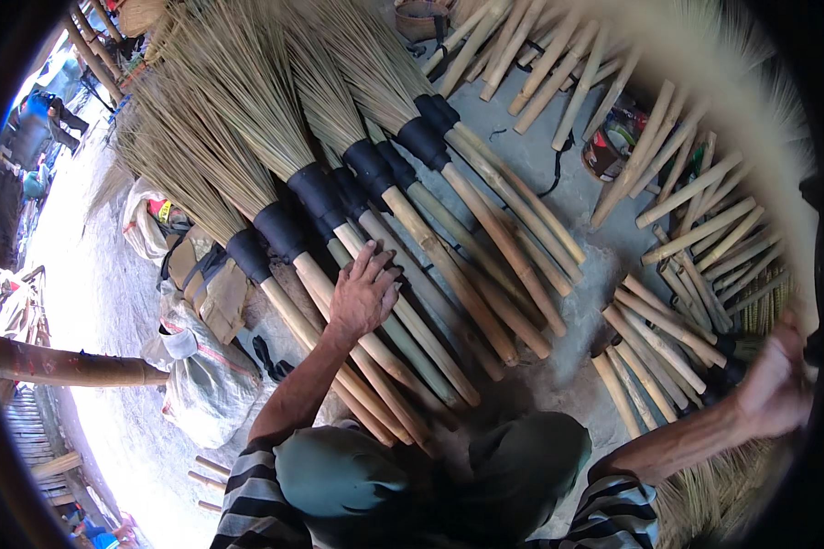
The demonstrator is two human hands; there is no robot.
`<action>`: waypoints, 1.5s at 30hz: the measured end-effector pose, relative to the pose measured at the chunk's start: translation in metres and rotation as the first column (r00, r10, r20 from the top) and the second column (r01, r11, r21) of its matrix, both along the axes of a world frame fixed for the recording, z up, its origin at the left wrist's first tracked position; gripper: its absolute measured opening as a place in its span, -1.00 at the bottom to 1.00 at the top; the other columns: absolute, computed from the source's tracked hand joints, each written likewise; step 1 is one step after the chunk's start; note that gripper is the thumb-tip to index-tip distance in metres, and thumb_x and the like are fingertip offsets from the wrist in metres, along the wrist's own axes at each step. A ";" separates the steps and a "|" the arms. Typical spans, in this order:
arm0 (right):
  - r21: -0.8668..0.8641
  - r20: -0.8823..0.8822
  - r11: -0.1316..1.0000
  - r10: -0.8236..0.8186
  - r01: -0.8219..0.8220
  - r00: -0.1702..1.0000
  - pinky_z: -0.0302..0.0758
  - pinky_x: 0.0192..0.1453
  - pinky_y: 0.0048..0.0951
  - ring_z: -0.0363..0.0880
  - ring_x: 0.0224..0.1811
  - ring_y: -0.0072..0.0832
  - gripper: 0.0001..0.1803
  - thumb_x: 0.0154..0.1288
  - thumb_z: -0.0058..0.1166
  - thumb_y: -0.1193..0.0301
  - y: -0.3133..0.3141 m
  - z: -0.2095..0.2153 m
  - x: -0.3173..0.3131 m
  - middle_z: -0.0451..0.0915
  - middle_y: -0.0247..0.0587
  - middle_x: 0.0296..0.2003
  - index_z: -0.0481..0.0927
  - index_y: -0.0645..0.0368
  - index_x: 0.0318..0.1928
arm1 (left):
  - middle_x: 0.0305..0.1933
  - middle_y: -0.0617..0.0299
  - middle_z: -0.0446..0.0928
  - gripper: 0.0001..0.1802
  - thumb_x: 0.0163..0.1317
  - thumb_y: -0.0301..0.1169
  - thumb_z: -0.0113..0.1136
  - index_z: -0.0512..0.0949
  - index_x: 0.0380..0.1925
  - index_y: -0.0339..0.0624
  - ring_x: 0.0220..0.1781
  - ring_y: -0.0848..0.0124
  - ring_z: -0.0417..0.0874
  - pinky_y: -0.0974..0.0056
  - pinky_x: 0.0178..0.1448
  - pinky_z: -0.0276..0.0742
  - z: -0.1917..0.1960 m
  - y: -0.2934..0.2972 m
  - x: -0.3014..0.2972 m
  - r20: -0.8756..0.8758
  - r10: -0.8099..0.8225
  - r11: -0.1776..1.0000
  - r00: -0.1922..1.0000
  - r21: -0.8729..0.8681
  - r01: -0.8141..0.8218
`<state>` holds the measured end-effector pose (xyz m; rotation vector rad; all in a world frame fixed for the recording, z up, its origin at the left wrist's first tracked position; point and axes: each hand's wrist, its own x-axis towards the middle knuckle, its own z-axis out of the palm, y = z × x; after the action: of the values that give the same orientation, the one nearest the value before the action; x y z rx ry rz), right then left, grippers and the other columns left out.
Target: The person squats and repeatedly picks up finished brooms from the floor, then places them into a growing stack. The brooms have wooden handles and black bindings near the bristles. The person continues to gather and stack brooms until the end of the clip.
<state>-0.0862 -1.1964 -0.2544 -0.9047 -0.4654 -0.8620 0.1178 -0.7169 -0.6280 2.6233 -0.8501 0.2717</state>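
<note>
Several brooms (pixel 320 197) lie side by side before me, with pale straw bristles fanned away from me, black wrapped collars and wooden handles pointing toward my knees. My left hand (pixel 364 295) rests on the handles just below the collars, its fingers laid over them and gripping nothing. At the far right rim, my right hand (pixel 771 389) closes around the lower end of a pale, motion-blurred broom (pixel 792 220). That broom sweeps up past the picture's upper right, close to the camera. The dark rim hides part of the right hand's fingers.
More bundled brooms with bare handles (pixel 558 73) lie across the upper right; another cluster (pixel 655 352) lies near my right forearm. Among them stands a round container (pixel 611 151). White sacks (pixel 206 366) and a bamboo pole (pixel 78 368) are at the left. My knees (pixel 339 471) are at the bottom.
</note>
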 end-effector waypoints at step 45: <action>-0.919 -0.169 -0.096 -0.781 -0.383 0.602 0.32 0.53 0.34 0.67 0.28 0.05 -0.10 0.33 0.43 0.51 0.162 -0.399 0.273 0.66 0.11 0.27 0.26 0.22 0.61 | 0.47 0.22 0.55 -0.55 0.30 -0.32 0.40 0.70 0.21 0.07 0.71 0.08 0.34 -0.14 0.54 0.43 0.002 -0.001 0.013 -0.020 -0.006 0.998 1.000 0.064 0.008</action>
<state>0.1866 -1.0340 -0.6532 -2.8715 -0.0154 -0.1011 0.1304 -0.7180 -0.6255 2.6767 -0.8749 0.2204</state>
